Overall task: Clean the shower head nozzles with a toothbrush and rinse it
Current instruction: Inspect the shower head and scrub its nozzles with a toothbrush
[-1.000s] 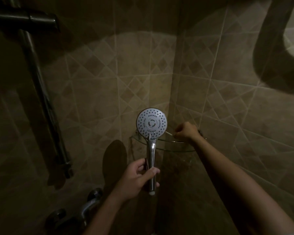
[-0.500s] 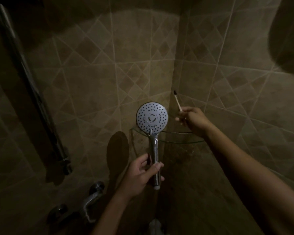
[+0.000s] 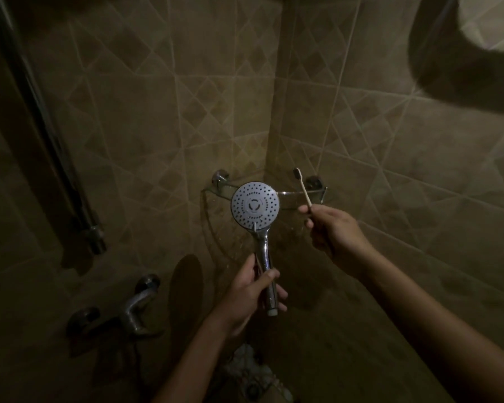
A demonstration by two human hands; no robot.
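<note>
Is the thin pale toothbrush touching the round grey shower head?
No, the thin pale toothbrush in the right hand is held apart, to the right of the round grey shower head, with a clear gap between them.

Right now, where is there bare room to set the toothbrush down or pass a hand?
The glass corner shelf looks bare between the shower head and its right bracket, though dim. Its left part hides behind the shower head. Left hand and right hand, gripping the toothbrush, crowd the front.

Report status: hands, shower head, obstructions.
Left hand grips shower head by its handle, face toward camera. Right hand pinches toothbrush, bristles up, not touching it. Nothing between them.
</note>
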